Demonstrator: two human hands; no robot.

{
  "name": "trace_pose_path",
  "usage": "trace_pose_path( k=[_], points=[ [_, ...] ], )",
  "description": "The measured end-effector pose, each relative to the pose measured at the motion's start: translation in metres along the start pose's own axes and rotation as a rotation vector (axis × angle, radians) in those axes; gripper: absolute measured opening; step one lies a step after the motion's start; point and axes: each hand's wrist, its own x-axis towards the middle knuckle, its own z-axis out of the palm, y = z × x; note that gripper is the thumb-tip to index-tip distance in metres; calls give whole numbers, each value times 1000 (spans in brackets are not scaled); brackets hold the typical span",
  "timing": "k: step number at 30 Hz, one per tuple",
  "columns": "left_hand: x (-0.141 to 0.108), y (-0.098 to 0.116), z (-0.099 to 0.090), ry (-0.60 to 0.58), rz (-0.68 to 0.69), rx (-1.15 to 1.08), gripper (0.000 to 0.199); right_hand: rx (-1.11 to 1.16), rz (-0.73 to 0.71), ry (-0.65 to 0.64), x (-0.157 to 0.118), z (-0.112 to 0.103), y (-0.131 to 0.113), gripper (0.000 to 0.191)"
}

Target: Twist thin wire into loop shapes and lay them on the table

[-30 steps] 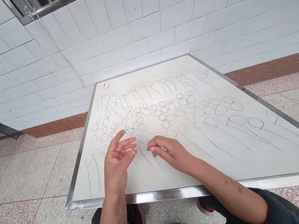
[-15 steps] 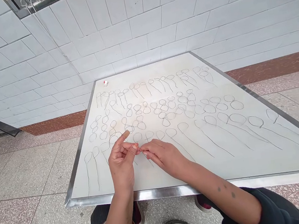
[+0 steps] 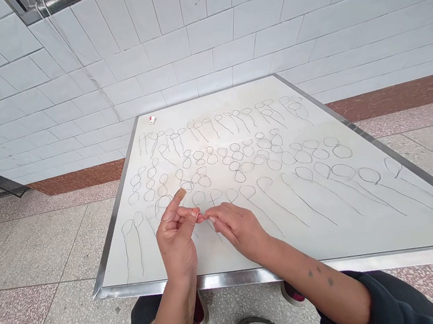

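Left hand (image 3: 176, 236) and right hand (image 3: 241, 228) meet, fingertips pinched tight on a thin wire (image 3: 201, 215), mostly hidden, above the white table (image 3: 232, 97). Long-tailed wire loops (image 3: 284, 208) crowd beneath; figure-eights (image 3: 316, 149) lie beyond, then a small red-and-white object (image 3: 152, 120).

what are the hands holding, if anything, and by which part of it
Apparently a thin wire, pinched where the left hand and right hand meet; which part they grip is hidden.
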Motion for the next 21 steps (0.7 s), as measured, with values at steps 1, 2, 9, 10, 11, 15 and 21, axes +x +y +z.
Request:
trace_pose_path(
  k=[1,2,9,10,11,15,21],
  points=[
    [0,1,0,-4,-3,3,40,29,21,2,0,0,-1,24],
    [0,2,0,-6,-4,8,40,52,34,3,0,1,-2,24],
    [2,8,-4,22,20,31,44,38,42,-58,-1,1,-5,29],
    [2,9,-5,17,18,30,45,44,48,-46,-1,1,-6,29],
    [2,9,-5,13,18,29,46,53,54,-33,-2,1,-6,29],
    [2,12,-7,28,35,33,47,111,85,-35,-2,0,-9,28],
    [4,17,-9,74,73,31,47,167,128,-76,-1,-3,-12,26]
  ],
)
